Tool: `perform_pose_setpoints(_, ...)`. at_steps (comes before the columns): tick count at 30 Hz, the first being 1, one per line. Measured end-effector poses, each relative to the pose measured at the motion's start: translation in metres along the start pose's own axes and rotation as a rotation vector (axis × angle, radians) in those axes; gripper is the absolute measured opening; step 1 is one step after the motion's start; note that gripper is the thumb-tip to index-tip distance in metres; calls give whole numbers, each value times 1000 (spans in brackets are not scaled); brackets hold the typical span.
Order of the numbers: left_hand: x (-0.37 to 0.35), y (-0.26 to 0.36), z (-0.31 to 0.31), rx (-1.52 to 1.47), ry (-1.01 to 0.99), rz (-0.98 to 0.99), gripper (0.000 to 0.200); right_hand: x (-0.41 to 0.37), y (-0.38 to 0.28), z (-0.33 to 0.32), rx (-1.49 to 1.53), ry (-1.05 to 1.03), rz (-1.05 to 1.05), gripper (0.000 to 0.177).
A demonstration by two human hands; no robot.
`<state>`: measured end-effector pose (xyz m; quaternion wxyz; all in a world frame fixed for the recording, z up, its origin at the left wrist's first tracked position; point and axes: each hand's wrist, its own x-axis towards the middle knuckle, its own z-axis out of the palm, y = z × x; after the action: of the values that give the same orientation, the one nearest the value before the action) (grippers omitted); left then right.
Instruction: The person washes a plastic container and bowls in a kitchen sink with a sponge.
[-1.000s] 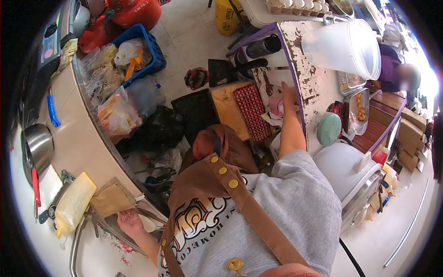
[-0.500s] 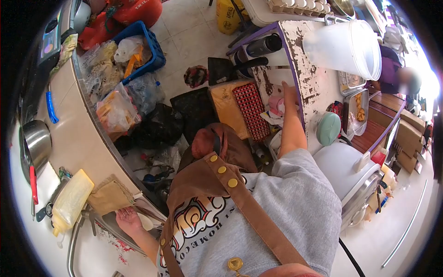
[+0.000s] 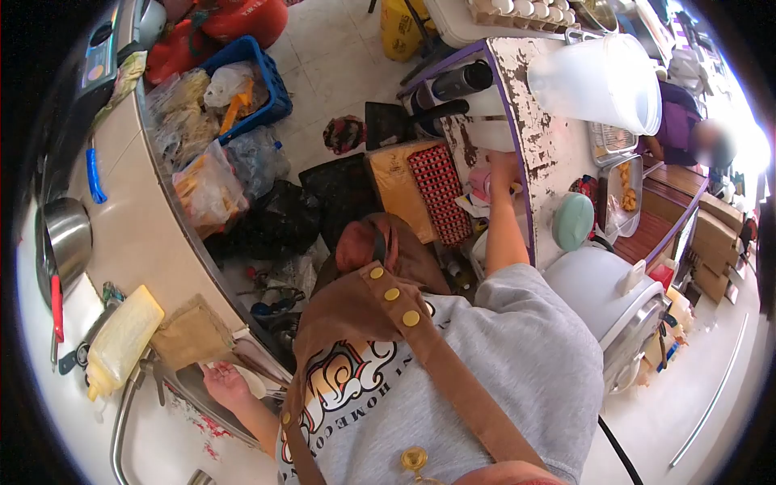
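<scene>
My left hand (image 3: 225,383) is palm up with its fingers apart, holding nothing, at the edge of the sink (image 3: 182,392) beside a brown cloth (image 3: 192,333). My right arm reaches into the shelf under the worn, purple-edged table (image 3: 543,153). There my right hand (image 3: 503,168) is beside a pink object (image 3: 480,183), below a whitish container (image 3: 491,136). Its fingers are mostly hidden, so its grip is unclear. A red-and-black patterned box (image 3: 440,194) and a yellow-orange package (image 3: 400,190) lie to the left of the pink object.
A blue crate (image 3: 276,93) and filled plastic bags (image 3: 212,190) stand at the left. On the table are a clear bucket (image 3: 634,85) and a green-lidded container (image 3: 572,221). A large white cooker (image 3: 594,291) stands near my right arm. Another person (image 3: 683,125) is at the far right.
My right hand has drawn back slightly from the whitish container, toward the pink object. My left hand has barely moved and is still palm up.
</scene>
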<state>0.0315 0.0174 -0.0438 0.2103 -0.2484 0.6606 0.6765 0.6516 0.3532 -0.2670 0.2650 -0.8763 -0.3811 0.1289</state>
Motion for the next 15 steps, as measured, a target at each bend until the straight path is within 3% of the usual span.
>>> perform_pose_setpoints(3, 1, -4, -11, 23, -10, 126, 26, -29, 36, 31, -220, 300, -209, 50)
perform_pose_setpoints(5, -14, -2, -12, 49, -8, 268, 26, -53, 14, 47, -17, 265, -243, 42)
perform_pose_setpoints(6, -31, -2, -5, 82, -8, 361, 25, -72, 2, 49, 234, 122, -188, 37)
perform_pose_setpoints(8, -47, 3, -7, 199, 65, 457, 23, -107, -67, 30, 365, -222, -212, 24)
perform_pose_setpoints(11, -51, 12, -38, 393, 148, 557, 19, -155, -172, 20, 561, -542, -457, 13)
perform_pose_setpoints(13, -37, 3, -64, 651, 269, 997, 26, -193, -248, -3, 677, -755, -593, 9)
perform_pose_setpoints(15, -29, -12, -77, 625, 156, 869, 42, -238, -305, -20, 748, -937, -744, 10)
